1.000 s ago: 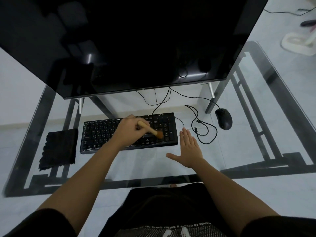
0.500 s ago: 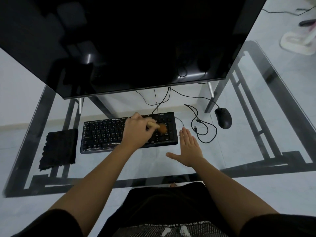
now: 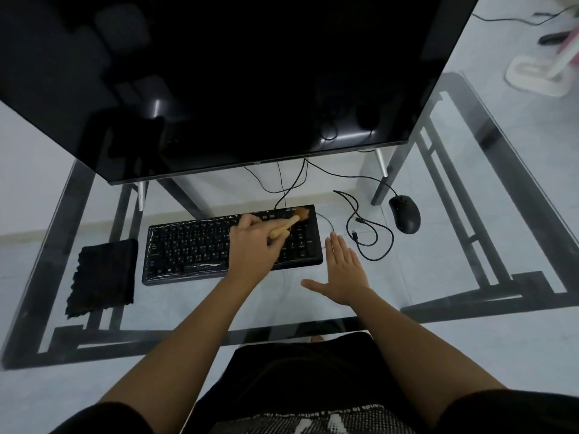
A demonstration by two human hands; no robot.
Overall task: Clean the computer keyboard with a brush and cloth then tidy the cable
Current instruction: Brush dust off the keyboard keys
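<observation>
**On the clear glass desk [image 3: 188, 308]: small wooden brush [image 3: 289, 223] at the corner of the flat black keyboard [image 3: 194, 245]**

Across the keyboard reaches your left hand [image 3: 253, 245]. It pinches the brush's pale wooden handle between the thumb and curled fingers. The tan bristles touch the keyboard's far right corner, beside the logo. The handle slants back toward you over the number pad.

Your right hand [image 3: 343, 270] lies palm down on the glass, just beside the keyboard's right end. Its four fingers are straight and pressed together, and the thumb is spread out to the left. It holds nothing.

A dark, rough-edged square cloth [image 3: 103, 277] lies flat on the glass just left of the keyboard, apart from both hands. A thin black cable [image 3: 369, 233] lies in loose loops between the keyboard and a black computer mouse [image 3: 404, 213]. Its plug ends are free on the glass.

A large black monitor [image 3: 250, 73] with a dark screen stands behind the keyboard. More thin cables run out from under its lower edge.
</observation>
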